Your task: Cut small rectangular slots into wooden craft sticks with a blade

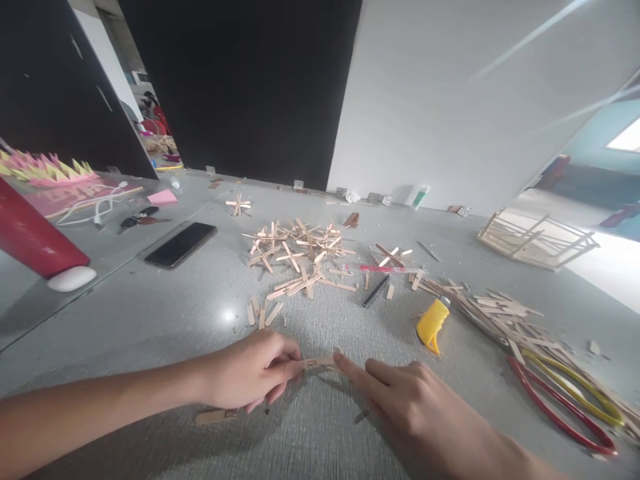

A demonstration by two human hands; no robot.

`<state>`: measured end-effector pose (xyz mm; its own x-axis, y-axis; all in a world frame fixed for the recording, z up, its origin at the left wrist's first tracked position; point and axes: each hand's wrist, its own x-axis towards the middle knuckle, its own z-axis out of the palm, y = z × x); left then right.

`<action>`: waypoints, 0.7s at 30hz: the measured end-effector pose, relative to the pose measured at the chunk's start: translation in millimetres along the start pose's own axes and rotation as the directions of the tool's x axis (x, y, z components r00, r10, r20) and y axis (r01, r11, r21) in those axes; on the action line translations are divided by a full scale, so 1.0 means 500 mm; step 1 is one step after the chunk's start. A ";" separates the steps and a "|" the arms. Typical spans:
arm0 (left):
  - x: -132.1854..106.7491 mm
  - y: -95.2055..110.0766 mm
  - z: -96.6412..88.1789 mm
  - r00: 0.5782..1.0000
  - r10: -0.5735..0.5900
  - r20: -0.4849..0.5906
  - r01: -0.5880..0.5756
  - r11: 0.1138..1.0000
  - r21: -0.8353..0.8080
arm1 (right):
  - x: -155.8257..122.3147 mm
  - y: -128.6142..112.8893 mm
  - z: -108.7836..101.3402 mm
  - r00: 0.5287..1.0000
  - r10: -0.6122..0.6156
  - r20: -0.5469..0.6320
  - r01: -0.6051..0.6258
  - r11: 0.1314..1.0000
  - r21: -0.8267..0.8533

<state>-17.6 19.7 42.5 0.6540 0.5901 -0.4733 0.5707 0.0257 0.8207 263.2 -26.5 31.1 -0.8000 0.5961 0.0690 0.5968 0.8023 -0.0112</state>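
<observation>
My left hand [263, 370] pinches the left end of a short wooden craft stick [319, 363] just above the grey tabletop. A dark mark shows on the stick. At its right end, my right hand [400, 393] holds it with the index fingertip on the tip, the other fingers curled and the thumb hidden. Under my left hand lies another wooden stick piece [213, 417], partly covered. Several cut stick pieces [261, 313] rest just beyond that hand. Farther off is a pile of crossed-stick pieces [300, 250].
A yellow-handled cutter [433, 325], scissors-like tool handles [560, 400] and loose sticks [500, 307] are on the right. A dark pen [377, 291] lies mid-table. On the left are a phone [181, 245] and a red bottle [40, 233]. Upright panels [425, 100] stand behind.
</observation>
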 end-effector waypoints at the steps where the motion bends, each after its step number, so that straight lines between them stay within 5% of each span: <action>1: 0.000 0.002 0.000 1.000 0.000 -0.002 0.000 1.000 0.008 | 0.001 -0.001 -0.001 1.000 -0.008 0.003 0.008 1.000 -0.007; 21: -0.002 0.004 -0.001 0.999 0.047 -0.025 -0.046 0.997 0.054 | 0.000 -0.003 0.000 0.999 -0.049 0.005 0.049 0.996 -0.074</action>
<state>-17.3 19.8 44.6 0.6677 0.6103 -0.4262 0.5664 -0.0450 0.8229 262.4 -28.0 31.1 -0.8285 0.5562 0.0645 0.5597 0.8261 0.0658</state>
